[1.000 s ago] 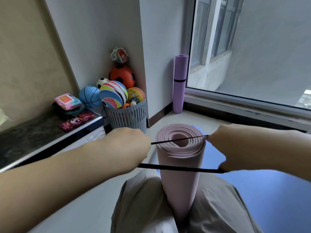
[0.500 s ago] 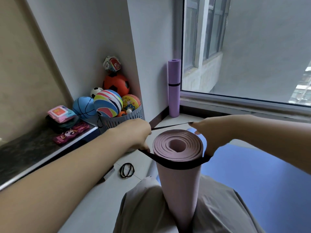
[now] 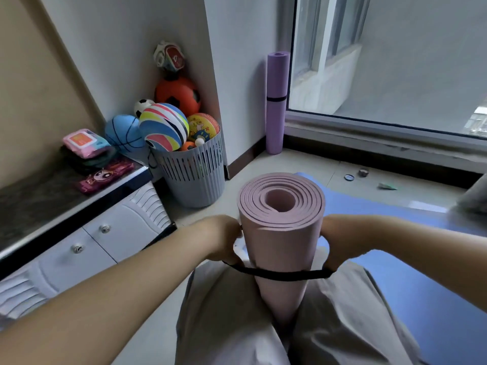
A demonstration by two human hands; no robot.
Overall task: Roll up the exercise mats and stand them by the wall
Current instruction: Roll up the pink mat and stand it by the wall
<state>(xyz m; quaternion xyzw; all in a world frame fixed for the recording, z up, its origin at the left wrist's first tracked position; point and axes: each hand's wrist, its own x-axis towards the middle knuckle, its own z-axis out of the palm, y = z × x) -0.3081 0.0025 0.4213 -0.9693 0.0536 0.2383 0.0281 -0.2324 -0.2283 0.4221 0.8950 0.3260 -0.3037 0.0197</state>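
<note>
Pink rolled mat [image 3: 280, 243]: upright, centre of frame, lower end wedged between grey-trousered knees [image 3: 237, 325], spiral end facing up. Black elastic band [image 3: 276, 274]: looped round the roll below its midpoint, stretched outward on both sides. Left hand [image 3: 224, 241]: centre-left, closed on the band's left end, pressed against the roll. Right hand [image 3: 333, 246]: centre-right, closed on the band's right end, fingers curled under. Purple rolled mat [image 3: 276, 101]: upper centre, standing against the wall corner beside the window, black band at mid-height. Blue mat [image 3: 395, 259]: flat on floor, right side. Grey slatted basket [image 3: 195, 169] of balls: centre-left, beside a white cabinet [image 3: 92, 241].
</note>
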